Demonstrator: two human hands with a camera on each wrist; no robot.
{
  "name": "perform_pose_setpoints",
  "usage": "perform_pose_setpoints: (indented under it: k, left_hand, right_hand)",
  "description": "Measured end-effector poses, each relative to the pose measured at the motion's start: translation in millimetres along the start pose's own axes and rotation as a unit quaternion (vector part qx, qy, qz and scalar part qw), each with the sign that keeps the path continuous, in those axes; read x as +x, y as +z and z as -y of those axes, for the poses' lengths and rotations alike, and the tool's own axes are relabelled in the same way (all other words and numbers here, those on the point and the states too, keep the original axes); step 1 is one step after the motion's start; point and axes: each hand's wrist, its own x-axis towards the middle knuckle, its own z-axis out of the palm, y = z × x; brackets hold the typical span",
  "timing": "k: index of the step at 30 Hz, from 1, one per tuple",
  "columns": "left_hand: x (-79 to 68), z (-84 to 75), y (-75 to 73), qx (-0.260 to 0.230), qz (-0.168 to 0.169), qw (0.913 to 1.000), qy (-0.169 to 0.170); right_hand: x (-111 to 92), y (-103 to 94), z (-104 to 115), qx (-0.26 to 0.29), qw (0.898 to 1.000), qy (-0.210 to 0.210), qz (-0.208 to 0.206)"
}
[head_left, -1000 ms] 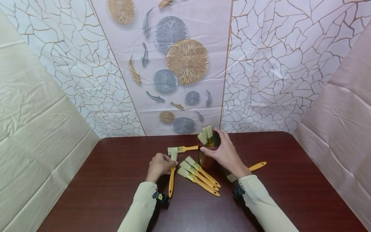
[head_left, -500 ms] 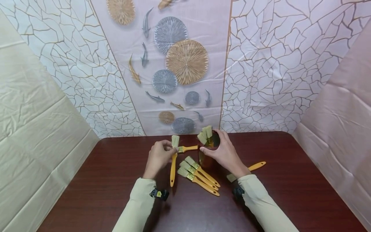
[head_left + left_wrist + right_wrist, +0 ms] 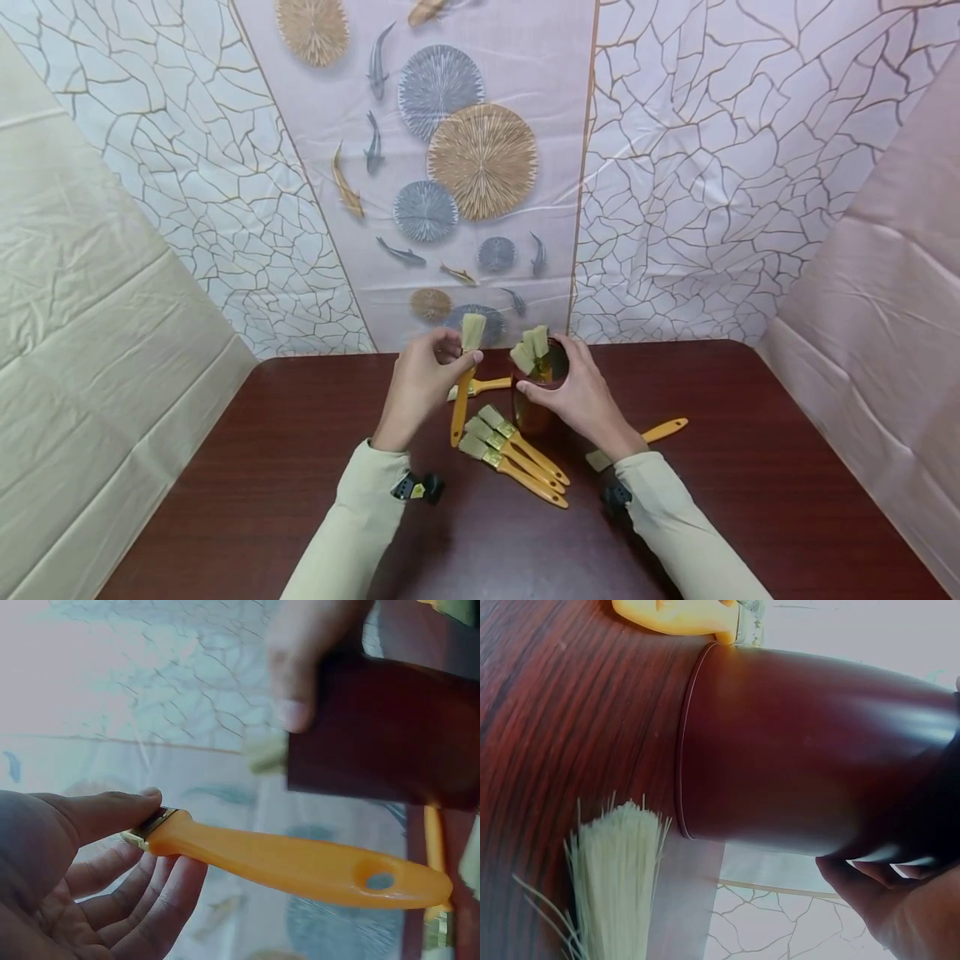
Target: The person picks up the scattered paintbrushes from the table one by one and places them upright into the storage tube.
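Yellow-handled brush [image 3: 462, 400], pinched by the left grip [image 3: 422, 377], rises nearer the cup [image 3: 795, 750] the right grip [image 3: 583, 394] holds.

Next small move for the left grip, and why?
Probably raise the yellow-handled, pale-bristled paintbrush further: the left grip pinches it bristles up, but its handle end hangs lower than the rim of the glossy dark-red cylindrical cup. The right grip holds that cup, where other bristles-up brushes already stand.

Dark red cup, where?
Head view: just right of centre, the cup stands behind the three grouped brushes, the right hand gripping near its rim.
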Motion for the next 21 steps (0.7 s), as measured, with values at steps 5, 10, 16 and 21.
perform_pose_setpoints:
  k: [5, 10, 16, 21]
  left_hand:
    - [5.5, -22.8, -9.3, -0.022, 0.006, 0.999, 0.038]
    - [13.0, -40.8, -15.8, -0.027, 0.003, 0.9957, 0.088]
    - [18.8, -59.3, -17.6, -0.043, 0.0, 0.9902, 0.133]
    - [22.5, -72.3, -14.5, -0.069, 0.001, 0.9861, 0.151]
  right_hand:
    - [0, -0.4, 0, 0.001, 1.0, 0.003, 0.004]
    - [1, -1.5, 0, 0.002, 1.0, 0.004, 0.006]
    - [2, -1.4, -1, -0.001, 1.0, 0.007, 0.009]
    - [1, -0.6, 0, 0.003, 1.0, 0.011, 0.012]
